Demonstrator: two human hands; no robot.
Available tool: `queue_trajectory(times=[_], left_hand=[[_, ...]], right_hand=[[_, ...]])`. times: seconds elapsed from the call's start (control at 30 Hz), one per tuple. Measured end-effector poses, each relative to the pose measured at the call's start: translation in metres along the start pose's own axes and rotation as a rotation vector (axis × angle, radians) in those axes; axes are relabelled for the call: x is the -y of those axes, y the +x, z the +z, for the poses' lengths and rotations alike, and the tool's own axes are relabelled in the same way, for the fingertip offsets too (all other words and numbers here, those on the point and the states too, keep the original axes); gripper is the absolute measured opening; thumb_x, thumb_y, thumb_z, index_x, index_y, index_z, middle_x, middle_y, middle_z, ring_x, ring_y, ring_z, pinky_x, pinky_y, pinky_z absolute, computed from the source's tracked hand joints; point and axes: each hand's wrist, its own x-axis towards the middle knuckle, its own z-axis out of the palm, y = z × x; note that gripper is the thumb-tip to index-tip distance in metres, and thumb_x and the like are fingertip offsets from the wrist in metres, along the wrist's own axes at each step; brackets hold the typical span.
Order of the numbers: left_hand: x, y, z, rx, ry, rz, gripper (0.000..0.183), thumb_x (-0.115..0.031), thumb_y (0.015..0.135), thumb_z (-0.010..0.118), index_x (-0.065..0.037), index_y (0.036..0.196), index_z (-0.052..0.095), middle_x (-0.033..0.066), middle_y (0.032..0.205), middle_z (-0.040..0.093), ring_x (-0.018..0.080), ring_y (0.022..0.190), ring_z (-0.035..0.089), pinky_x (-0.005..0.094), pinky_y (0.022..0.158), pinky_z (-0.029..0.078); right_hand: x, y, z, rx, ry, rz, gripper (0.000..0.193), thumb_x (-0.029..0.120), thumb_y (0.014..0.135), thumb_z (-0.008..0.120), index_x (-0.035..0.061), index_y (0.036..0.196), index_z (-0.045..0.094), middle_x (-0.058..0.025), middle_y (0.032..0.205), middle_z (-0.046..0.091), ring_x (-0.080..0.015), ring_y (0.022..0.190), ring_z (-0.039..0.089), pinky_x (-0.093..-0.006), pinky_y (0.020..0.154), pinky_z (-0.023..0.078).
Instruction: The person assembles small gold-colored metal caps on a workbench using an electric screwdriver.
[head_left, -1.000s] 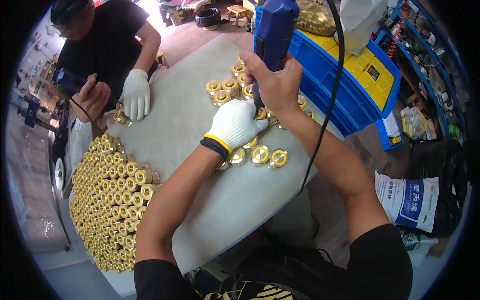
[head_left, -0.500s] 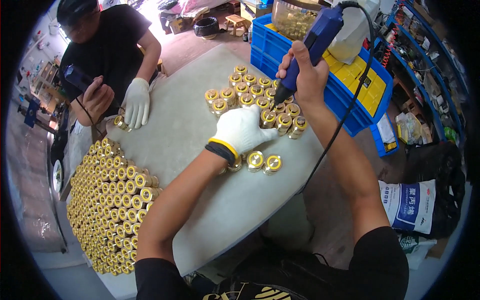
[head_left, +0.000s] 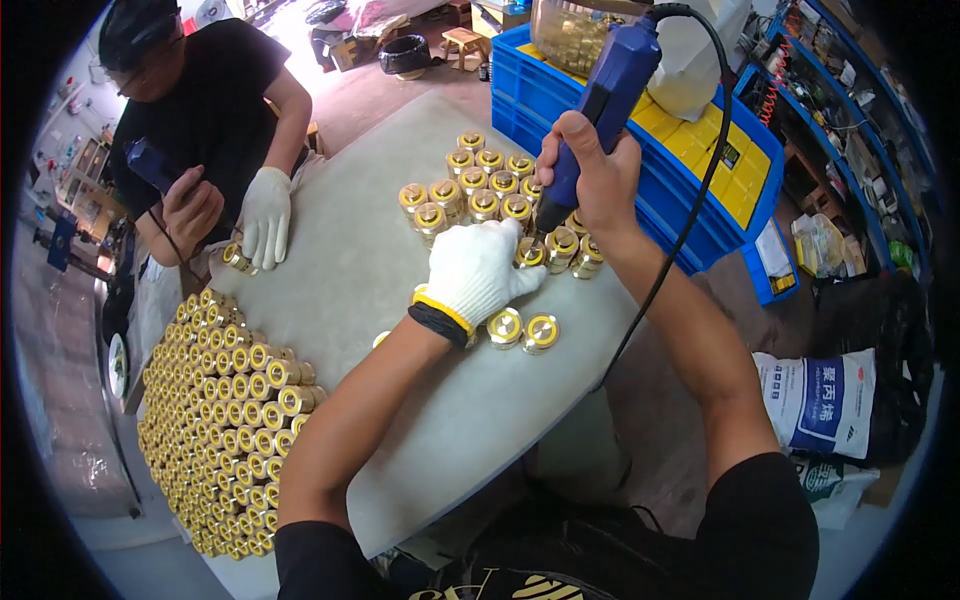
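Head view: gold cylinder (head_left: 530, 256) stands between left hand's (head_left: 470, 268) thumb and fingers.

I have the right hand (head_left: 600, 180) gripping a blue corded tool (head_left: 612, 85) | gloved left hand (head_left: 475, 265) at a yellow-ringed cylinder (head_left: 530, 256)

Two power tools (head_left: 612, 85) in play: one yours, one your lone co-worker's (head_left: 225, 85)! Two white gloves (head_left: 468, 275), one apiece. More than a dozen brass pieces (head_left: 484, 206) cluster before you, two show nearer, one peeks past your left forearm (head_left: 365, 420), one's with your co-worker, dozens upon dozens pack the left, uncountable. One stool (head_left: 465, 40), two white sacks (head_left: 818, 405)!
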Motion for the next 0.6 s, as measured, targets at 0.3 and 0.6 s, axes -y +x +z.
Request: queue_trajectory(times=[0.3, 0.6], left_hand=[[0.012, 0.011, 0.009, 0.116, -0.136, 0.167, 0.051, -0.044, 0.081, 0.075, 0.001, 0.102, 0.067, 0.0242, 0.089, 0.070, 0.0400, 0.080, 0.069, 0.0483, 0.073, 0.055], [0.030, 0.019, 0.030, 0.013, -0.188, 0.280, 0.048, -0.042, 0.080, 0.074, -0.001, 0.104, 0.065, 0.0215, 0.082, 0.070, 0.0393, 0.075, 0.069, 0.0493, 0.070, 0.055]], right_hand=[[0.007, -0.014, 0.013, 0.106, -0.041, -0.005, 0.036, 0.029, 0.087, 0.082, 0.0009, 0.096, 0.061, -0.0065, 0.076, 0.065, -0.0134, 0.061, 0.062, -0.0282, 0.058, 0.053], [0.011, -0.021, 0.031, 0.165, -0.183, -0.048, 0.029, 0.020, 0.082, 0.084, 0.0021, 0.093, 0.064, -0.0029, 0.075, 0.065, -0.0084, 0.061, 0.062, -0.0240, 0.057, 0.051]])
